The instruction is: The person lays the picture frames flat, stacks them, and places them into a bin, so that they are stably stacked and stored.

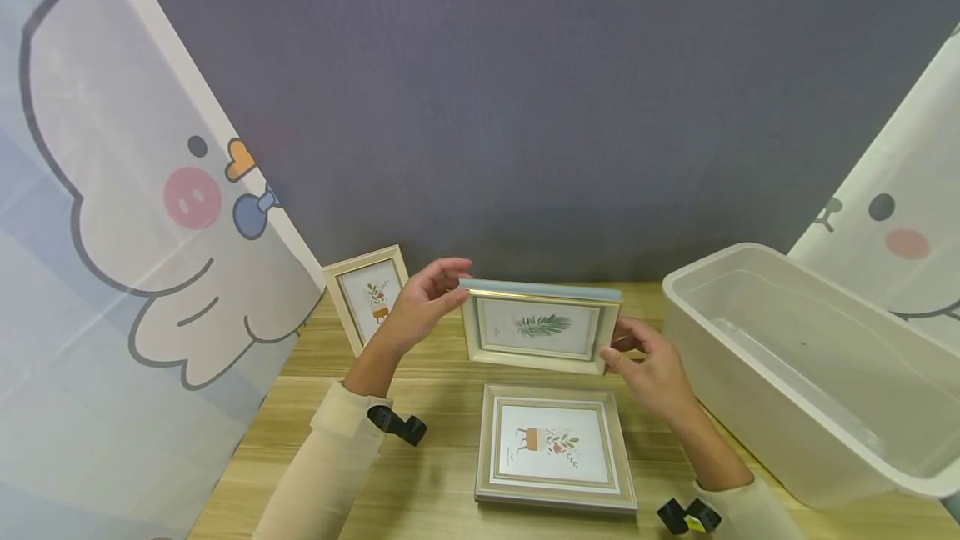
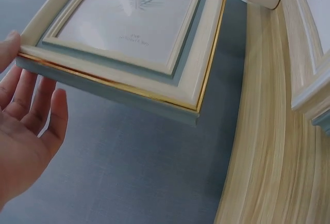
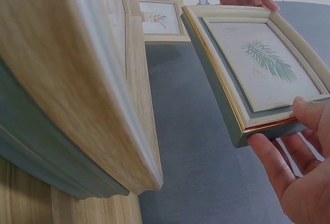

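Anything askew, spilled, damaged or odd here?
Two prints look sideways in the head view: the flowerpot in the nearest frame, pot left, blooms right, and the leaf in the held frame. The left frame shows its print upright. No spill or damage shows.

Parts covered, cropped or too small
In the head view, the left hand point(image 1: 420, 302) covers some of the standing frame point(image 1: 365, 294), and the right edge cuts the white bin point(image 1: 750, 407). The leaf frame point(image 1: 540, 325) has print point(image 2: 134, 40) too small for reading. In the right wrist view, the near frame point(image 3: 67, 90) is cropped.
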`<state>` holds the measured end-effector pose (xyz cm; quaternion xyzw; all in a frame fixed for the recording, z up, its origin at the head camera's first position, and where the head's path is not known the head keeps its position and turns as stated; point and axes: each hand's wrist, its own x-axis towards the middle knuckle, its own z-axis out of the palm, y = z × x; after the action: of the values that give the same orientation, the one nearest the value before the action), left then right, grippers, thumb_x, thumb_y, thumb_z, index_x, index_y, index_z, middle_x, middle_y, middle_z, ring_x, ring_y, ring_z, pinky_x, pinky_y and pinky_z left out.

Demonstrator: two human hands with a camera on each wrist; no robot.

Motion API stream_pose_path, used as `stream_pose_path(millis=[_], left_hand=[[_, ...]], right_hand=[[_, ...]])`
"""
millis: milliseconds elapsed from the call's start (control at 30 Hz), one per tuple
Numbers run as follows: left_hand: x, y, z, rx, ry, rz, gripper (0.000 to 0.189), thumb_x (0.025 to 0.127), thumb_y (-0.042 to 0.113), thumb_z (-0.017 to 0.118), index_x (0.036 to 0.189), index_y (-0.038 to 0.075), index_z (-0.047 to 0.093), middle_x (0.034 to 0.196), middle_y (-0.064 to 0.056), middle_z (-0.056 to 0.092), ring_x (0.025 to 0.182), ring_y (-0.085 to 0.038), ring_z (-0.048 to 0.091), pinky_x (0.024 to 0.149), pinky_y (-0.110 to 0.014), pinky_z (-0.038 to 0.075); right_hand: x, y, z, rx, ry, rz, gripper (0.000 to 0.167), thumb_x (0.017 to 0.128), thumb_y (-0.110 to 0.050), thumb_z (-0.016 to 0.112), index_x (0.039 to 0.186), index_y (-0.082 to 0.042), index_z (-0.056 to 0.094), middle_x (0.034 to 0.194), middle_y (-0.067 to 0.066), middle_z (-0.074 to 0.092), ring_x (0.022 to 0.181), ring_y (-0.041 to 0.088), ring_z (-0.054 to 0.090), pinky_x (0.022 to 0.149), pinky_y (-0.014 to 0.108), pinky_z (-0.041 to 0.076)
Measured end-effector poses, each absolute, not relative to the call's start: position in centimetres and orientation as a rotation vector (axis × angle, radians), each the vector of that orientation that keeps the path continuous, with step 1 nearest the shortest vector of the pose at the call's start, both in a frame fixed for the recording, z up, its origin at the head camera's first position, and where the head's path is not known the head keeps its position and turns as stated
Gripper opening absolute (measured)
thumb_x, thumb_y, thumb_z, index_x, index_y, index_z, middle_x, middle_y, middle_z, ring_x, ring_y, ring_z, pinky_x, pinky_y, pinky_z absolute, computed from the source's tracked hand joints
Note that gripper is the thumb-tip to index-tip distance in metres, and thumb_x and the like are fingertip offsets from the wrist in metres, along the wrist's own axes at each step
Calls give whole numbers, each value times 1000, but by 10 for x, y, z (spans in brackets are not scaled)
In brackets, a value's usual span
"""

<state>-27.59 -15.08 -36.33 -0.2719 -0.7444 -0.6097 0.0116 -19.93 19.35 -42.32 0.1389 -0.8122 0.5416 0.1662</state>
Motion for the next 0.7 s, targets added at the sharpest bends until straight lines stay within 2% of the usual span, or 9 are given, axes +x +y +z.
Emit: stream_pose_path(millis=[200,333,533,700], left_hand=[[-271,-146,-362,-802,-2275,-1844,34,98,11,67,129,-2,61,100,5,66,80,-7,58,66,-20,47],[-268,-142,-360,-761,-2263,-1823,32,97,12,70,125,-1,63,96,5,67,75,-7,57,63,-21,46],[-266,-139,-361,-633,-2316,-1832,27,97,13,70,122,4,66,92,8,66,75,-9,58,64,-21,47],[-269,-138,-369,-515,-2371,-1871,25,99,17,68,121,5,67,91,5,65,77,-13,61,69,-23,53]], right_hand=[[-199,194,-423,415,-2302,1599,31,87,6,74,116,7,64,94,21,67,75,2,66,60,27,62],[-199,196,-423,405,-2326,1648,32,89,5,73,119,9,62,96,21,64,76,3,65,62,31,63],[-199,200,-423,329,-2391,1715,35,93,-3,72,124,6,62,100,15,63,77,6,65,61,36,63],[-198,202,-420,316,-2417,1758,38,94,-9,72,129,4,61,100,11,64,75,9,65,61,36,62]])
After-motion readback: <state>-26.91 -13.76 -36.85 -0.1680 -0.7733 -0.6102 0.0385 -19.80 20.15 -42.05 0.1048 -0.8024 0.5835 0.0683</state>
